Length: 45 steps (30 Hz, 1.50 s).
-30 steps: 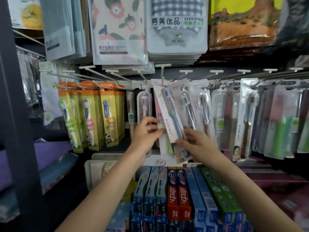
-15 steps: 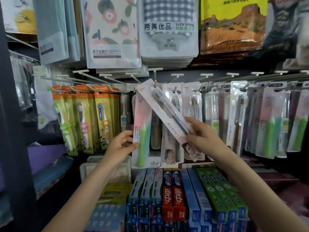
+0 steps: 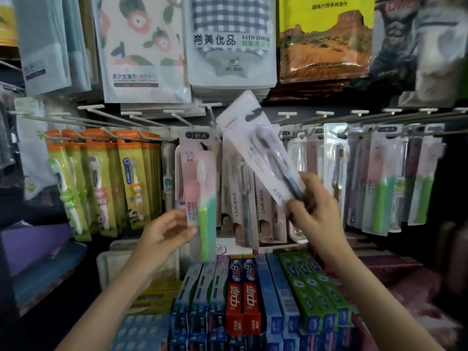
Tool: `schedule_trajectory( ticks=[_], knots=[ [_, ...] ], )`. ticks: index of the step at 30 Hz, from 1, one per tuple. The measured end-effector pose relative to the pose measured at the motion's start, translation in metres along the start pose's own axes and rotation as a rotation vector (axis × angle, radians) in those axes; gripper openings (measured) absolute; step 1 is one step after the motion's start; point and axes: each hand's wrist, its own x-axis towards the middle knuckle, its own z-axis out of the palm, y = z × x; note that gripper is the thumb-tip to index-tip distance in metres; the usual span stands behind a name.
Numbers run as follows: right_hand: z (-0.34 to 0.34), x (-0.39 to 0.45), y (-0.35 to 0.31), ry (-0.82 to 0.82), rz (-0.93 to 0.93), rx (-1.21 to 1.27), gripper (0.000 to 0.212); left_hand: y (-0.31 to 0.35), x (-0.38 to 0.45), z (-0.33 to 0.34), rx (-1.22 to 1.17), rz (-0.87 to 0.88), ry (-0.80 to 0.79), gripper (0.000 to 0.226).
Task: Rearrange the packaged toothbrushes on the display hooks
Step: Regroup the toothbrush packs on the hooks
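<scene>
My left hand (image 3: 166, 230) pinches the lower part of a pink pack with a green-handled toothbrush (image 3: 200, 188), held upright in front of the hooks. My right hand (image 3: 312, 209) grips the bottom of a white pack with a dark toothbrush (image 3: 255, 145), tilted so its top leans up and left near a white display hook (image 3: 210, 115). Behind them hang more white toothbrush packs (image 3: 243, 198) on the middle hooks.
Yellow and orange children's toothbrush packs (image 3: 101, 181) hang at the left. Pink and green toothbrush packs (image 3: 385, 178) hang at the right. Bagged bath towels (image 3: 230, 41) hang above. Toothpaste boxes (image 3: 243, 295) lie stacked below my arms.
My left hand has drawn the pink and green pack out and holds it upright. My right hand has raised the white pack higher, its top now near the hook.
</scene>
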Motion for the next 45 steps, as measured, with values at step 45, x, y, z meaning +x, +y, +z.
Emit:
schedule_trajectory(
  ticks=[45],
  knots=[
    [-0.078, 0.036, 0.057, 0.220, 0.345, -0.245, 0.036, 0.055, 0.049, 0.182, 0.293, 0.303, -0.183, 0.013]
  ],
)
